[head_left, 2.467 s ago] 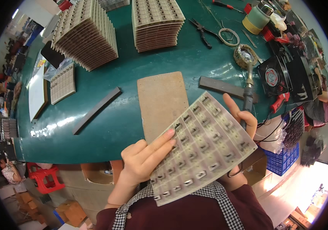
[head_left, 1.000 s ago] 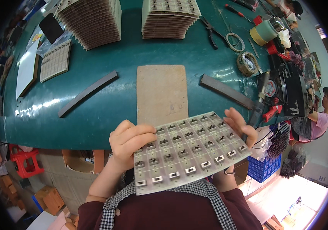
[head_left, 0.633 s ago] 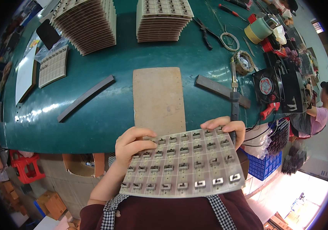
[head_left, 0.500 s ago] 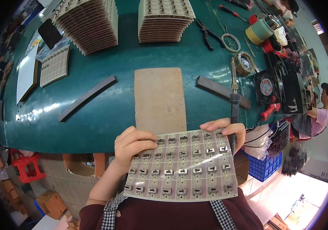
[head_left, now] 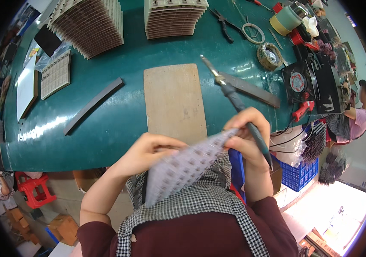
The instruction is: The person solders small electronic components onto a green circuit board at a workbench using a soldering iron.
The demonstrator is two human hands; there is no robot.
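- A blurred panel of small circuit boards [head_left: 187, 165] is held tilted above the lap, clear of the green bench [head_left: 106, 128]
- The left hand [head_left: 148, 150] is closed over its upper edge
- The right hand [head_left: 247, 135] is wrapped around a soldering iron [head_left: 234, 98] while pinching the panel's corner
- The panel could be scorched by the iron, or dropped from so shallow a pinch
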